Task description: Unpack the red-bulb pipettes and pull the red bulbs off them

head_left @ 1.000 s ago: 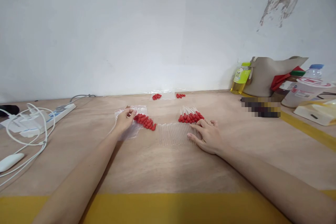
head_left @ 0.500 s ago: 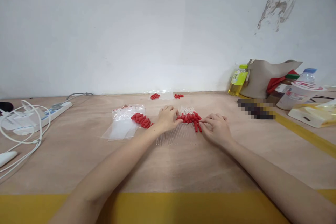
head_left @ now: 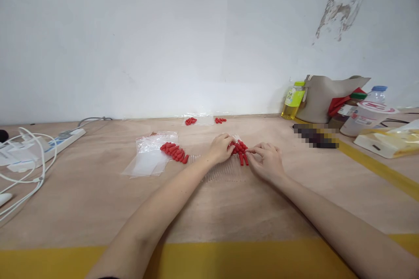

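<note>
On the wooden table (head_left: 209,209) my left hand (head_left: 221,148) and my right hand (head_left: 266,161) close in from both sides on a bunch of red-bulbed droppers (head_left: 240,149). Both hands have curled fingers pressing against the bunch. A row of clear glass tubes (head_left: 222,169) lies just in front of the hands. A loose pile of red rubber bulbs (head_left: 173,151) lies to the left, next to a stack of small clear zip bags (head_left: 149,157).
More red bulbs (head_left: 190,120) lie by the wall. A white power strip with cables (head_left: 39,150) sits at far left. A yellow bottle (head_left: 292,100), a beige bag (head_left: 324,98), a water bottle (head_left: 376,93) and a packet (head_left: 386,141) crowd the right.
My left hand left the zip bags and crossed right to the dropper bunch. My right hand moved up from the glass tubes to the bunch, which is now squeezed together.
</note>
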